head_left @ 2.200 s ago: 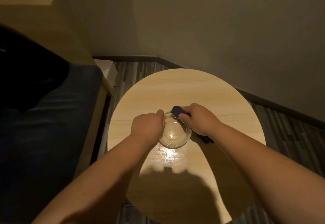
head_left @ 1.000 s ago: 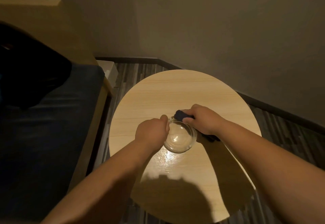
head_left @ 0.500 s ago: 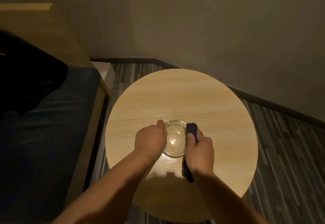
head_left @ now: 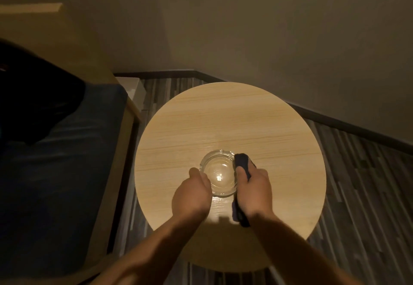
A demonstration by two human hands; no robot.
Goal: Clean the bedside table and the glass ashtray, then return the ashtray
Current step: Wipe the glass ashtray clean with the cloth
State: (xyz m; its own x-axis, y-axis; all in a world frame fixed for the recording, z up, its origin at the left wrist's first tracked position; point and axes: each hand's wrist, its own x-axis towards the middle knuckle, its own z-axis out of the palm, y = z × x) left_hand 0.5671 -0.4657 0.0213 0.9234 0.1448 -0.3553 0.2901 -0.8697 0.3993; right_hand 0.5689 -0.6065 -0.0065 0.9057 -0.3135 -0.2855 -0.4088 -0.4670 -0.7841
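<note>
A round clear glass ashtray point(head_left: 218, 170) rests on the round light-wood bedside table point(head_left: 228, 119), a little nearer me than its middle. My left hand point(head_left: 193, 196) grips the ashtray's near-left rim. My right hand point(head_left: 253, 189) is closed on a dark blue cloth point(head_left: 242, 161), which it presses against the ashtray's right rim. A tail of the cloth hangs out under my right wrist. The ashtray's bowl looks empty.
A bed with a dark blue cover point(head_left: 55, 168) and a wooden frame point(head_left: 118, 173) stands close on the left, with a black bundle point(head_left: 33, 97) on it. Striped dark flooring point(head_left: 357, 195) surrounds the table. Walls meet in a corner behind it.
My right hand has swung the cloth from the ashtray's far rim round to its right side. The left hand kept its grip. The view has shifted slightly.
</note>
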